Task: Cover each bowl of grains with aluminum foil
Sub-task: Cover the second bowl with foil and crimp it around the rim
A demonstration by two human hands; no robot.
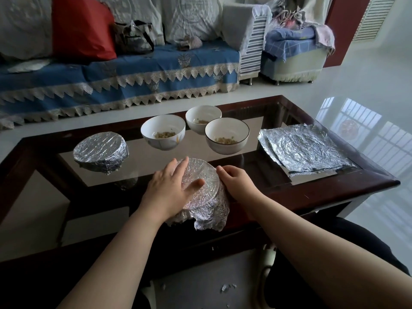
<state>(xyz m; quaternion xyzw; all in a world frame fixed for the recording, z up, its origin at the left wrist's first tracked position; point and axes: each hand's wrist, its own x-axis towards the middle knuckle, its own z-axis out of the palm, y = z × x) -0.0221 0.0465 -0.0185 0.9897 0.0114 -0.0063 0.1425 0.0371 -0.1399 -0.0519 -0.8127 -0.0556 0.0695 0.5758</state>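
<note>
A foil-covered bowl point(206, 192) stands at the near edge of the glass table point(334, 188). My left hand point(171, 188) lies flat on its left side, fingers spread over the foil top. My right hand point(234, 180) presses the foil against the bowl's right side with curled fingers. Loose foil hangs crumpled below the rim toward me. A second bowl point(101, 151), fully wrapped in foil, sits at the left. Three white bowls with grains stand uncovered behind: one point(163, 131), one point(203, 118) and one point(227, 135). Foil sheets point(305, 149) lie stacked at the right.
A sofa with a blue lace-edged cover point(111, 79) runs behind the table, with a red cushion point(82, 27) and a bag on it. Small foil scraps point(226, 287) lie on the floor near my legs. Glossy floor spreads to the right.
</note>
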